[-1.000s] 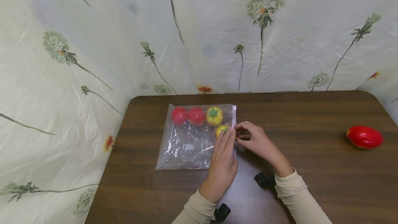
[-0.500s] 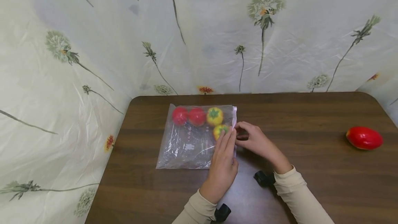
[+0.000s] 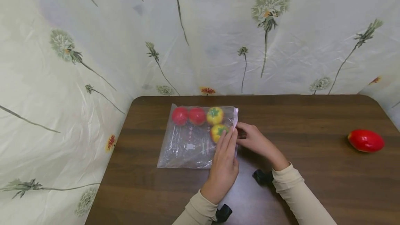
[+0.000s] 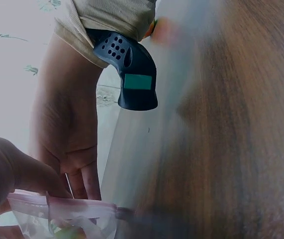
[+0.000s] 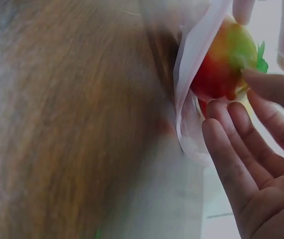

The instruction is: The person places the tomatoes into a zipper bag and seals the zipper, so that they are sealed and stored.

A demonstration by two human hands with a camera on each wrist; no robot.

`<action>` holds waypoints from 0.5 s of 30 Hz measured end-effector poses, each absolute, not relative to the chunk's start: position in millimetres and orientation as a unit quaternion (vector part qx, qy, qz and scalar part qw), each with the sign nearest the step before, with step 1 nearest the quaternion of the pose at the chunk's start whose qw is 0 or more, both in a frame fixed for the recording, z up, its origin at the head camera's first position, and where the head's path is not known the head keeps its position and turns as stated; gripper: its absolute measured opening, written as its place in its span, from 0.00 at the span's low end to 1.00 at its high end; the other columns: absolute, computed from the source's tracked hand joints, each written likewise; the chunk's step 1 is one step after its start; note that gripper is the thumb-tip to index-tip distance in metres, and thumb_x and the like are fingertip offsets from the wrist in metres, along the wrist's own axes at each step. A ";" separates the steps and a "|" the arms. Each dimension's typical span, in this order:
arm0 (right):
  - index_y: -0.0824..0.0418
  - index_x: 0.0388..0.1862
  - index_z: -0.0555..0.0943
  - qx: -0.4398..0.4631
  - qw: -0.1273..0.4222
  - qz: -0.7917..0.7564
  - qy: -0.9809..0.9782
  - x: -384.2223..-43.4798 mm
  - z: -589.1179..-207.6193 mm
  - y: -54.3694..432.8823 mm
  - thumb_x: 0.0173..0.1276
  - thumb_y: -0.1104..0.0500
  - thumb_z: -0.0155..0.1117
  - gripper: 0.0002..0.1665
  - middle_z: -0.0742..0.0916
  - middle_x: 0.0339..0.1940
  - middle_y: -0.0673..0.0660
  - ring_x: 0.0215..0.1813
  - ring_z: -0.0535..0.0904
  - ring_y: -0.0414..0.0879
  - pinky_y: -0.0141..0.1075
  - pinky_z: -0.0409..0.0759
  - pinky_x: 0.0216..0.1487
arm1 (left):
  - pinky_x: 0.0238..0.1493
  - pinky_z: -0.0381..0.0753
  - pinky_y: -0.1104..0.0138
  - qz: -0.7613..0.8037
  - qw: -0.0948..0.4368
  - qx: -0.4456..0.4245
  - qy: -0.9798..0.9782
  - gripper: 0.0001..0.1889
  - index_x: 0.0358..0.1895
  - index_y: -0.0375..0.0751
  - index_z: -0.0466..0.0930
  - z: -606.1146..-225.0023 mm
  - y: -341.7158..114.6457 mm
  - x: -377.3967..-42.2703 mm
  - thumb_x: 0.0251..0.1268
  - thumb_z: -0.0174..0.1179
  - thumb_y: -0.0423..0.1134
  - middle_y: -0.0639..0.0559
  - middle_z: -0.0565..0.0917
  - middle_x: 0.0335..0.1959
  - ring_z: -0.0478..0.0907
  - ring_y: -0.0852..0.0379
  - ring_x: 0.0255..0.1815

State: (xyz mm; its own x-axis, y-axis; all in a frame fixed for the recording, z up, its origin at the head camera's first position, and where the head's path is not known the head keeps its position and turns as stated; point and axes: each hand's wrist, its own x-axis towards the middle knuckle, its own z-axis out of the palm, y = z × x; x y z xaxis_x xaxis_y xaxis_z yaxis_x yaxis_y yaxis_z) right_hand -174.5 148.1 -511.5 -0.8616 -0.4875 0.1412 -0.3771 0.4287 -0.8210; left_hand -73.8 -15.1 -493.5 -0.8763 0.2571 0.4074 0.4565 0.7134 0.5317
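Observation:
A clear zip bag (image 3: 184,152) lies on the table in the head view, its mouth facing right. Two red round fruits (image 3: 188,116) and a yellow fruit with green leaves (image 3: 214,115) sit along its far side. Below them, just inside the mouth, is a yellow-and-red tomato-like fruit (image 3: 216,134). My left hand (image 3: 222,169) lies over the mouth; the left wrist view shows its thumb and fingers pinching the pink zip edge (image 4: 72,204). My right hand (image 3: 254,140) has its fingertips in the mouth, pressing against the tomato-like fruit (image 5: 224,64).
A red, glossy oval fruit (image 3: 366,140) rests at the right side of the brown wooden table (image 3: 312,121). Behind and to the left hangs a pale sheet with a dandelion pattern (image 3: 212,37). Each wrist carries a black camera (image 3: 262,177).
The tomato-like fruit has moved left, deeper into the bag. My right hand has followed it slightly left, while my left hand stays in nearly the same place.

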 end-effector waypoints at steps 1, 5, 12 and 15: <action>0.73 0.55 0.81 -0.256 0.059 -0.467 0.844 -175.3 -512.1 147.9 0.65 0.72 0.70 0.19 0.88 0.51 0.69 0.52 0.88 0.62 0.52 0.88 0.52 | 0.77 0.71 0.51 -0.324 0.153 -0.196 -0.913 0.46 0.80 0.37 0.60 -493.3 -15.2 -73.9 0.54 0.65 0.20 0.46 0.62 0.83 0.61 0.40 0.81; 0.73 0.53 0.82 -0.255 0.057 -0.460 0.849 -178.6 -513.3 145.6 0.66 0.72 0.68 0.16 0.89 0.49 0.69 0.51 0.88 0.60 0.51 0.88 0.52 | 0.77 0.70 0.52 -0.321 0.156 -0.197 -0.913 0.47 0.80 0.37 0.60 -492.6 -15.4 -74.8 0.53 0.65 0.19 0.46 0.62 0.82 0.61 0.40 0.82; 0.71 0.51 0.84 -0.268 0.050 -0.438 0.857 -184.9 -514.8 139.9 0.64 0.73 0.66 0.16 0.91 0.46 0.65 0.47 0.86 0.48 0.37 0.86 0.49 | 0.78 0.69 0.53 -0.325 0.171 -0.202 -0.908 0.48 0.79 0.36 0.61 -492.8 -15.6 -76.5 0.50 0.64 0.17 0.44 0.63 0.82 0.61 0.41 0.82; 0.71 0.50 0.85 -0.285 0.059 -0.449 0.845 -187.2 -514.9 138.9 0.64 0.74 0.64 0.16 0.91 0.45 0.65 0.46 0.84 0.42 0.34 0.84 0.48 | 0.78 0.69 0.53 -0.322 0.168 -0.201 -0.910 0.48 0.79 0.36 0.61 -491.5 -15.0 -76.8 0.49 0.64 0.17 0.44 0.64 0.81 0.61 0.41 0.82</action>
State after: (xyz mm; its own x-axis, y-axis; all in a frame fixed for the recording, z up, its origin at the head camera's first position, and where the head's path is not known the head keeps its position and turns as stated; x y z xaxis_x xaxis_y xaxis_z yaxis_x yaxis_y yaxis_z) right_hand -187.2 138.9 -514.9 -0.8307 -0.5342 0.1565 -0.4288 0.4349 -0.7918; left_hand -76.8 -15.0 -491.5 -0.8628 0.2563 0.4359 0.4736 0.7116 0.5190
